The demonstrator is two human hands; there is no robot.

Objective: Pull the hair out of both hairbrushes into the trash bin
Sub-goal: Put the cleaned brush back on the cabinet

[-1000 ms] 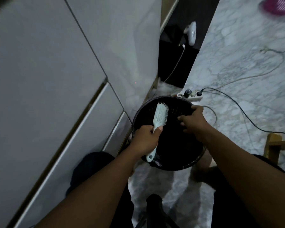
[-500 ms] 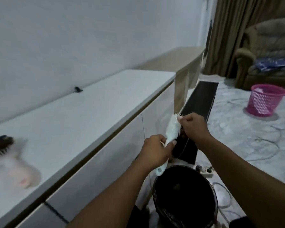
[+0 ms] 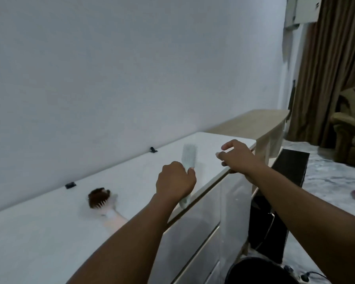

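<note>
Risk sits mostly with the second brush [image 3: 99, 198], lower left of centre on the white bench [image 3: 39, 232], its bristles still packed with dark hair. Left hand [image 3: 175, 182], mid-frame, has its fingers closed round the handle of the pale brush [image 3: 189, 155], held over the bench edge; set down carelessly there, it could slide off. Right hand [image 3: 237, 157], right of centre, fingers loosely spread, holds nothing. Trash bin [image 3: 254, 270] is low at the bottom right, well apart from the hairy brush, so pulled clumps could drop short onto the floor.
</note>
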